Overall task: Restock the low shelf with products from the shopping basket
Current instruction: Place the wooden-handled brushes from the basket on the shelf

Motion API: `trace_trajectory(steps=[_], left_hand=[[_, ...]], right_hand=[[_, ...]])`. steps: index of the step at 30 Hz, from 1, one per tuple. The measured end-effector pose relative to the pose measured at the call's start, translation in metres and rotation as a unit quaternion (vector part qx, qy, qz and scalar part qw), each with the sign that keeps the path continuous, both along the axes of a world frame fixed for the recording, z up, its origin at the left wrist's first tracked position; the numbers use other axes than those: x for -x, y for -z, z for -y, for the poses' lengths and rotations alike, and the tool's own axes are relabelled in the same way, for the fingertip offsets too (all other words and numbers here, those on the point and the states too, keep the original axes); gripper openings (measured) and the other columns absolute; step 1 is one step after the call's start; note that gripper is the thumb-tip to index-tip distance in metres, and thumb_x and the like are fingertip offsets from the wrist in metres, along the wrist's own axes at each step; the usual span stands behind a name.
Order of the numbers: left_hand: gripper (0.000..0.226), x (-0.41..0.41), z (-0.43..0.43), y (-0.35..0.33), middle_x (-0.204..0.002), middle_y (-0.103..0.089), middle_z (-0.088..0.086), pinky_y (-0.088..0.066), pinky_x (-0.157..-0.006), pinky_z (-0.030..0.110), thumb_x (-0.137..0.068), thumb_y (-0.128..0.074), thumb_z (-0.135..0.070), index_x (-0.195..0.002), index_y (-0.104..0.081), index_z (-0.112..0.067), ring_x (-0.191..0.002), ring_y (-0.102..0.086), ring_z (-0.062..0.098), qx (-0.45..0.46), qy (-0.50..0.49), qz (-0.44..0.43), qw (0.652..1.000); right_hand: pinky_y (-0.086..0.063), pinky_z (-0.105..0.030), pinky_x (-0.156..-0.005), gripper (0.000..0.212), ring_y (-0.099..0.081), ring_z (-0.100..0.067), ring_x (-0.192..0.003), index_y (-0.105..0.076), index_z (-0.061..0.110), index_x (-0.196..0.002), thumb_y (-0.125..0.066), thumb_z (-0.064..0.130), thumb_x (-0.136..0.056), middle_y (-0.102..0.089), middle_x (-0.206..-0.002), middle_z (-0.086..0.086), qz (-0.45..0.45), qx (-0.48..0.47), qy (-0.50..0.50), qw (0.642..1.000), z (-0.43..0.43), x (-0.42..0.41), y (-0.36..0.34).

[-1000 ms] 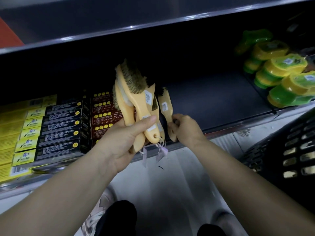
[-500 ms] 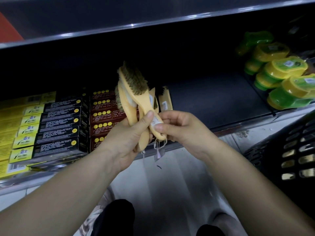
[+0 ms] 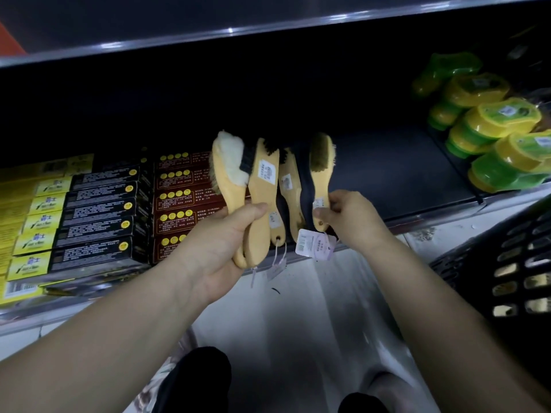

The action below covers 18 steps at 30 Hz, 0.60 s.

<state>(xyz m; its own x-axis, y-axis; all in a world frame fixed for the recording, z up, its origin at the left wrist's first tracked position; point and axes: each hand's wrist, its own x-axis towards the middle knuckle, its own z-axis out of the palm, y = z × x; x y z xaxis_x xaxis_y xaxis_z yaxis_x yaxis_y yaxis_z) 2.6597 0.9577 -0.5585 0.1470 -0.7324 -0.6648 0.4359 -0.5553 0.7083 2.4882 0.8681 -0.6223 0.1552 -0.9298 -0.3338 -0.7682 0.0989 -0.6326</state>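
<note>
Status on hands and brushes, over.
Left hand grips brush bundle. Right hand pinches one brush by its handle, in front of the shelf. Bare shelf ahead, between boxes and green tubs.

Matt wooden brushes [image 3: 264, 186], plastic basket [image 3: 477, 257], glossy metal upper shelf edge [image 3: 229, 32].

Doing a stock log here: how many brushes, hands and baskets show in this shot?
Wooden brushes, heads visible: 4 (one more handle may hide behind them)
Hands: 2, the left hand and the right hand
Shopping basket: 1
Total: 7
</note>
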Motion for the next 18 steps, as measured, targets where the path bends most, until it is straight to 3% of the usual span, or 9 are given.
trace_trajectory(steps=[4, 7, 9, 14, 16, 18], left_hand=[[0.010, -0.001, -0.001, -0.004, -0.066, -0.071, -0.005, -0.049, -0.042, 0.021, -0.080, -0.067, -0.014, -0.090, -0.068, -0.018, -0.052, -0.066, 0.007, 0.006, -0.007, -0.023, 1.000], [0.027, 0.001, 0.000, -0.005, -0.071, -0.073, -0.001, -0.053, -0.050, 0.025, -0.072, -0.069, -0.016, -0.099, -0.067, -0.014, -0.055, -0.067, 0.011, 0.006, 0.002, -0.030, 1.000], [0.033, 0.004, 0.001, -0.006, -0.074, -0.073, 0.000, -0.054, -0.053, 0.026, -0.063, -0.071, -0.017, -0.095, -0.067, -0.015, -0.057, -0.068, 0.012, 0.009, 0.004, -0.025, 1.000], [0.021, 0.010, 0.004, 0.000, -0.071, -0.074, -0.002, -0.054, -0.054, 0.025, -0.066, -0.073, -0.016, -0.086, -0.066, -0.018, -0.059, -0.069, 0.011, 0.007, 0.004, 0.002, 1.000], [0.016, 0.012, 0.009, 0.004, -0.067, -0.073, -0.003, -0.054, -0.058, 0.027, -0.072, -0.072, -0.011, -0.083, -0.065, -0.019, -0.062, -0.069, 0.012, 0.006, -0.019, 0.007, 1.000], [0.015, 0.016, 0.016, 0.008, -0.063, -0.072, -0.004, -0.053, -0.061, 0.028, -0.075, -0.071, -0.008, -0.082, -0.064, -0.019, -0.064, -0.067, 0.012, 0.010, -0.036, 0.016, 0.999]], right_hand=[[-0.044, -0.029, -0.061, 0.024, -0.063, -0.022, -0.077, -0.066, 0.013, -0.096, -0.054, 0.034, -0.092, -0.069, -0.084, -0.008, -0.082, -0.032, -0.055, 0.995, 0.004, -0.002, 0.003], [-0.044, -0.029, -0.066, 0.026, -0.061, -0.022, -0.083, -0.063, 0.016, -0.102, -0.054, 0.038, -0.092, -0.068, -0.091, -0.006, -0.084, -0.037, -0.062, 0.994, 0.004, 0.003, 0.003], [-0.048, -0.032, -0.069, 0.026, -0.061, -0.022, -0.083, -0.062, 0.017, -0.103, -0.054, 0.039, -0.092, -0.067, -0.091, -0.005, -0.090, -0.025, -0.065, 0.994, 0.004, 0.005, 0.002], [-0.049, -0.034, -0.069, 0.030, -0.056, -0.025, -0.080, -0.059, 0.019, -0.112, -0.048, 0.041, -0.095, -0.056, -0.103, -0.006, -0.193, 0.029, -0.065, 0.979, -0.002, 0.003, -0.002], [-0.041, -0.030, -0.064, 0.032, -0.051, -0.021, -0.071, -0.062, 0.017, -0.110, -0.044, 0.040, -0.097, -0.050, -0.095, -0.002, -0.129, 0.108, -0.026, 0.985, -0.007, 0.004, -0.010], [-0.042, -0.027, -0.061, 0.033, -0.056, -0.014, -0.064, -0.067, 0.016, -0.094, -0.046, 0.042, -0.095, -0.059, -0.074, 0.005, 0.099, 0.055, 0.031, 0.993, -0.014, 0.002, -0.023]])
